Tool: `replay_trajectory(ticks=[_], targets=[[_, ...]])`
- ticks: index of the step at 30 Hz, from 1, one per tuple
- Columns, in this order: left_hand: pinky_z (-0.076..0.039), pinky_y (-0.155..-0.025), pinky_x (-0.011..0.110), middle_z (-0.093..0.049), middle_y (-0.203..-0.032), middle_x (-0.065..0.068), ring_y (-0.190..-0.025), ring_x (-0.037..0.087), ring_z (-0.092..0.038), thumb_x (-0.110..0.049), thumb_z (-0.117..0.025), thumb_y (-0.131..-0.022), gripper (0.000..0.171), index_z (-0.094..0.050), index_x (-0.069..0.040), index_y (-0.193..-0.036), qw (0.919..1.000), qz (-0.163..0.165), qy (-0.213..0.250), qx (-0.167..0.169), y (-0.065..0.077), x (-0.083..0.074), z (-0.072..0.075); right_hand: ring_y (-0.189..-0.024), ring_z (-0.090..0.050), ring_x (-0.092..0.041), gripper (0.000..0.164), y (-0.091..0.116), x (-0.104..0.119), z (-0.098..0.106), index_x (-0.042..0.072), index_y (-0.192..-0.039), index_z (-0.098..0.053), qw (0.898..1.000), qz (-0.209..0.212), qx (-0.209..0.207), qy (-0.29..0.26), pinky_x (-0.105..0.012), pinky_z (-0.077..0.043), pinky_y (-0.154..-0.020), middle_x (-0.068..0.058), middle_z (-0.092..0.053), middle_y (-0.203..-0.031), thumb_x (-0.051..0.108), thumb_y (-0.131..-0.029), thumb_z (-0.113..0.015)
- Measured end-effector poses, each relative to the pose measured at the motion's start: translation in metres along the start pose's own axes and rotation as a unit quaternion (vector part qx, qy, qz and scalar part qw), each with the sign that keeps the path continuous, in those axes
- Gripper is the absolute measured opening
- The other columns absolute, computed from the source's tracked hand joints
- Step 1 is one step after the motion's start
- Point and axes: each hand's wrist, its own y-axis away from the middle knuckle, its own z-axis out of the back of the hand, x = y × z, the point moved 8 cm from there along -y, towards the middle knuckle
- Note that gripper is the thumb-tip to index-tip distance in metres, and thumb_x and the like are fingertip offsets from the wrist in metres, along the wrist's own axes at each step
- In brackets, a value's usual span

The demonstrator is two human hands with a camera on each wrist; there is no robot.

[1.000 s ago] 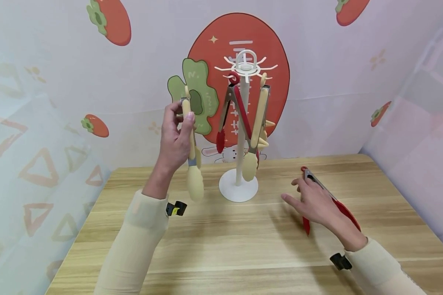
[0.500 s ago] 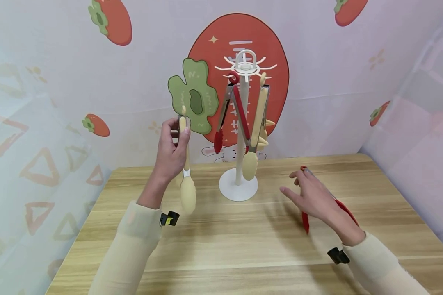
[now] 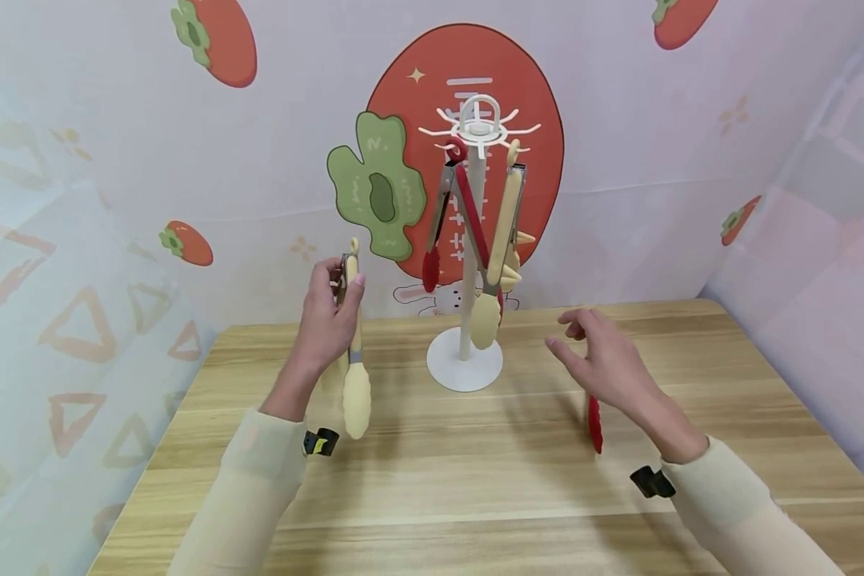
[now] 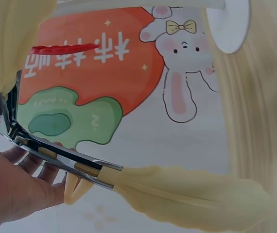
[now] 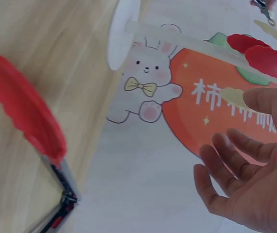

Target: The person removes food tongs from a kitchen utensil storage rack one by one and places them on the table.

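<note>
My left hand holds a pair of cream-tipped tongs near the hinge end, heads pointing down, left of a white hanging rack. In the left wrist view these tongs have their two arms spread wide. My right hand hovers at the right with relaxed fingers and holds nothing. Beneath it, red tongs lie on the table, mostly hidden by the hand in the head view; the right wrist view shows one red head and the metal arms.
On the rack's front hooks hang red tongs and cream tongs; more tips show behind them. Several other hooks carry nothing visible. The wooden table meets a patterned cloth backdrop behind and at both sides.
My left hand has lowered the cream tongs and drawn them slightly left, away from the rack. My right hand has shifted slightly up the view, covering more of the red tongs.
</note>
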Motion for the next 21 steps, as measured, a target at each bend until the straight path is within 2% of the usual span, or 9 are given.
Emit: replay_trajectory(ticks=[10,21], targets=[[-0.041,-0.068,0.036,-0.045,-0.107,0.015,-0.079,0.023,-0.046,-0.036,-0.046,-0.097,0.048,-0.038,0.002,-0.126,0.9979,0.03,-0.055,0.019,0.012,0.025,0.006,-0.084,-0.052,-0.021,0.033,-0.016,0.018,0.015,0.004,-0.11,-0.057,0.998,0.032,-0.044,-0.031,-0.04,-0.043,-0.075,-0.006,-0.054,-0.091,0.028,-0.09,-0.063],[-0.043,-0.068,0.038,-0.042,-0.108,0.019,-0.082,0.026,-0.046,-0.035,-0.043,-0.098,0.053,-0.034,0.006,-0.129,0.9916,0.06,-0.099,0.059,0.022,0.051,0.013,-0.087,-0.052,-0.022,0.03,-0.022,0.029,0.024,0.003,-0.11,-0.057,0.996,0.044,-0.061,-0.051,-0.04,-0.042,-0.076,-0.008,-0.054,-0.093,0.023,-0.089,-0.063]])
